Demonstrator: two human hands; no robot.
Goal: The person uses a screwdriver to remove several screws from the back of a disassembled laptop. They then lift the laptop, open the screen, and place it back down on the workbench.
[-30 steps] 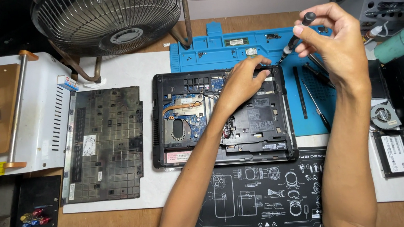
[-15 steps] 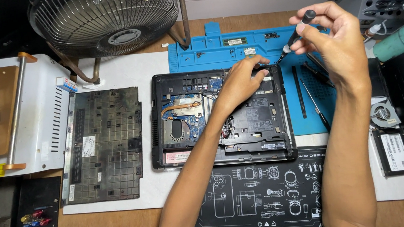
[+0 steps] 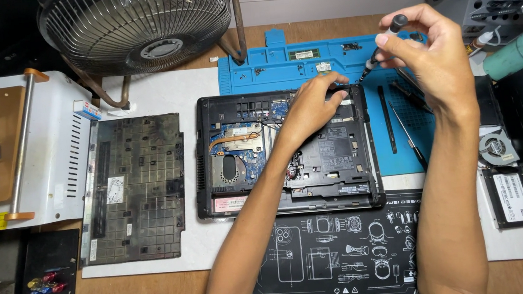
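Two hands work over the open laptop (image 3: 338, 159) on the table: your left hand (image 3: 312, 108) rests with bent fingers on its upper right corner, and your right hand (image 3: 436, 56) pinches a small screwdriver (image 3: 385, 45) above the blue mat (image 3: 305, 67). One white rectangular label (image 3: 114, 189) sits on the removed bottom cover (image 3: 133, 190), left of the laptop.

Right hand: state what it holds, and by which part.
The right hand holds a slim black screwdriver by its upper handle, fingertips pinching just below the cap.

Black screwdriver (image 3: 384, 47) tilted over opened laptop (image 3: 287, 154)
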